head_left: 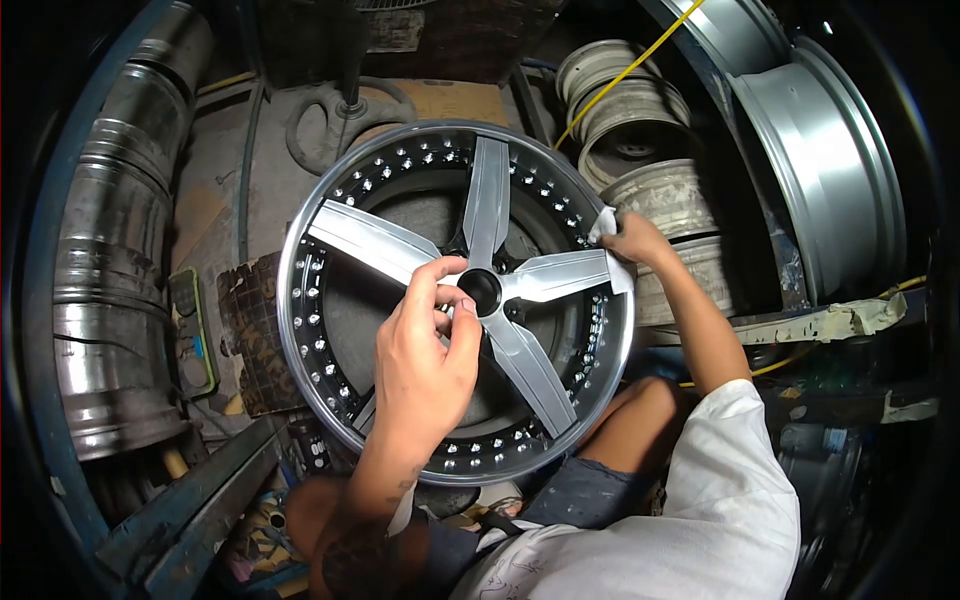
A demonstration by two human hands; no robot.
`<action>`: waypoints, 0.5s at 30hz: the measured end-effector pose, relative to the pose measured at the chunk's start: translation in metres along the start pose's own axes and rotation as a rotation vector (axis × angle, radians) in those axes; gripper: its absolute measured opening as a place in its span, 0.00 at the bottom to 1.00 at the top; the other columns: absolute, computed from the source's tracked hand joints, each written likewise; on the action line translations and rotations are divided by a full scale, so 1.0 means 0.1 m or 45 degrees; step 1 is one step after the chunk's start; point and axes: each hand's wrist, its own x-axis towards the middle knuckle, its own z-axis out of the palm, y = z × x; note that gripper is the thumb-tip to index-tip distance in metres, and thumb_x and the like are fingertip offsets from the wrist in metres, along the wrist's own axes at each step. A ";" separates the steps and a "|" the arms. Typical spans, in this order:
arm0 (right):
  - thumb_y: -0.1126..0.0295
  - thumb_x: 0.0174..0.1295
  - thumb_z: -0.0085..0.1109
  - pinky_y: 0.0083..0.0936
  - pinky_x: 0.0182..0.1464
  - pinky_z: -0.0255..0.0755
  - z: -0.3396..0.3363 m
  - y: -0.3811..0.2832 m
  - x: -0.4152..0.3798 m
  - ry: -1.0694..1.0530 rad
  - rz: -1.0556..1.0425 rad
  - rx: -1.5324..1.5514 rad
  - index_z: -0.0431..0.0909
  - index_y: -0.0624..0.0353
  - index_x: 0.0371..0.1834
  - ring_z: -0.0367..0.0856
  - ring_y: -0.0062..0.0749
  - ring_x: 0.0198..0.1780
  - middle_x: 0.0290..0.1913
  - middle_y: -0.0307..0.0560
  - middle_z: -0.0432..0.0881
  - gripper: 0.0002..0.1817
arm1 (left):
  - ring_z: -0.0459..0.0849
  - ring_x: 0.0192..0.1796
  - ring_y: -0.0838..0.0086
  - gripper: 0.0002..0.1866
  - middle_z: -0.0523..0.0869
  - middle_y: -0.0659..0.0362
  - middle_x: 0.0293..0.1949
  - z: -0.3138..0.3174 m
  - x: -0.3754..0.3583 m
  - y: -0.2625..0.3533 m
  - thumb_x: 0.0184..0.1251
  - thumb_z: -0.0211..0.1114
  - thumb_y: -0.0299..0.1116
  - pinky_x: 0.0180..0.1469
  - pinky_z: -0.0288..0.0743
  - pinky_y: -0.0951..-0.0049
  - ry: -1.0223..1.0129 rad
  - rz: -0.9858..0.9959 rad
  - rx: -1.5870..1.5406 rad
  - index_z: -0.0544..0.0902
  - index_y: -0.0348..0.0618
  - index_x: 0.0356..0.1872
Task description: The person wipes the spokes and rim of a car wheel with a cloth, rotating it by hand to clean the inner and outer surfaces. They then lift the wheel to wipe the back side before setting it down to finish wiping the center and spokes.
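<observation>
A large five-spoke alloy wheel (490,200) with a polished lip, silver spokes and a black ring of small bolts lies face up before me. My left hand (425,350) is over its centre, beside the round hub hole (479,291). Its fingers are curled, the thumb close to a fingertip; whatever they may hold cannot be made out. At the right edge of the wheel, my right hand (636,240) is closed on a white cloth (620,272). The cloth touches the outer end of the right spoke and the rim lip.
Bare metal rims (115,250) stand stacked along the left. Dusty rims (660,200) and a large silver rim (825,150) are at the right. A yellow hose (625,75) crosses the upper right. A grey steering-wheel-shaped part (345,120) is behind the wheel. A green-edged tray (195,335) lies left.
</observation>
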 end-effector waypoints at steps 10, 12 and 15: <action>0.49 0.53 0.73 0.42 0.55 0.79 -0.15 -0.40 0.34 0.060 -0.002 -0.674 0.87 0.58 0.47 0.85 0.47 0.57 0.54 0.54 0.87 0.26 | 0.81 0.32 0.81 0.16 0.86 0.57 0.34 -0.04 0.02 0.01 0.70 0.60 0.24 0.34 0.74 0.77 0.052 0.029 -0.056 0.78 0.37 0.57; 0.51 0.53 0.73 0.42 0.52 0.81 -0.19 -0.37 0.24 -0.025 -0.034 -0.669 0.87 0.58 0.45 0.86 0.47 0.54 0.51 0.54 0.88 0.24 | 0.81 0.32 0.81 0.16 0.86 0.57 0.34 -0.06 0.04 -0.01 0.70 0.61 0.25 0.35 0.74 0.78 0.053 0.036 -0.071 0.78 0.37 0.58; 0.53 0.52 0.74 0.42 0.50 0.82 -0.23 -0.48 0.12 -0.042 -0.025 -0.689 0.87 0.57 0.43 0.88 0.48 0.50 0.47 0.55 0.89 0.22 | 0.81 0.31 0.81 0.16 0.86 0.57 0.34 -0.08 0.02 0.02 0.70 0.61 0.25 0.35 0.74 0.78 0.055 0.026 -0.092 0.78 0.37 0.58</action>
